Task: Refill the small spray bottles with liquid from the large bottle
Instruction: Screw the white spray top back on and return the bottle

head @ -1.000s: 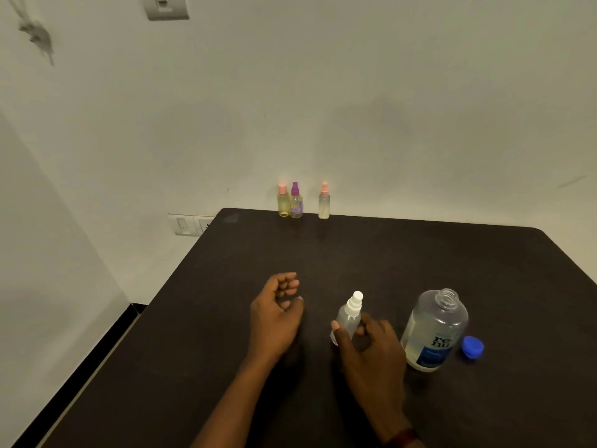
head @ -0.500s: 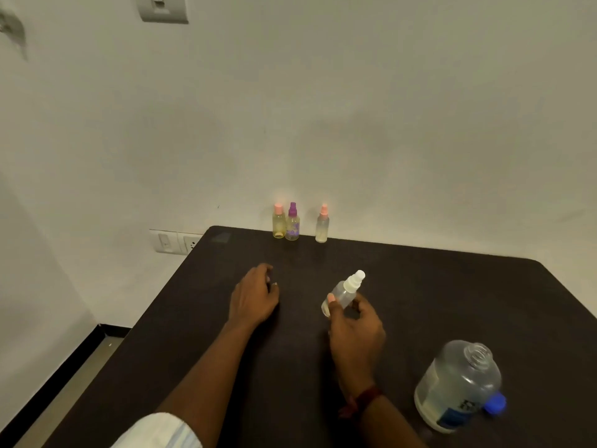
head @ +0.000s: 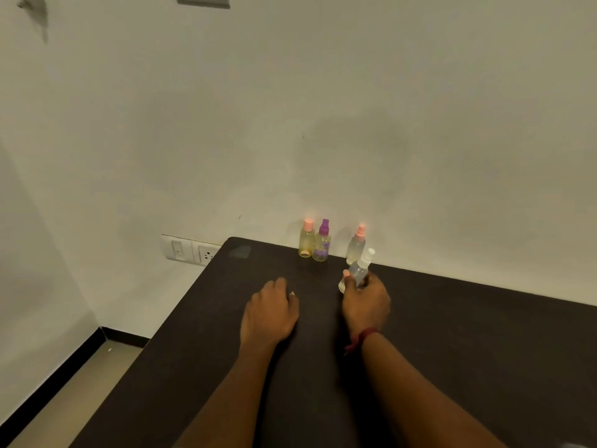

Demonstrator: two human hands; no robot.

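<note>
My right hand (head: pixel 366 302) grips a small clear spray bottle with a white top (head: pixel 359 270), tilted and held just in front of the bottles at the table's far edge. Three small spray bottles stand there by the wall: a yellowish one with a pink cap (head: pixel 306 239), one with a purple cap (head: pixel 321 241), and a clear one with a pink sprayer (head: pixel 355 243). My left hand (head: pixel 269 313) rests palm down on the dark table (head: pixel 452 350), fingers loosely curled, holding nothing. The large bottle is out of view.
A white wall rises right behind the table's far edge. A switch and socket plate (head: pixel 190 249) sits on the wall beyond the table's left corner. The floor and a dark skirting (head: pixel 64 383) lie to the left of the table's edge.
My right hand has carried the white-topped spray bottle forward to the row at the back. My left hand slid forward too. The large bottle and its blue cap have dropped out of view.
</note>
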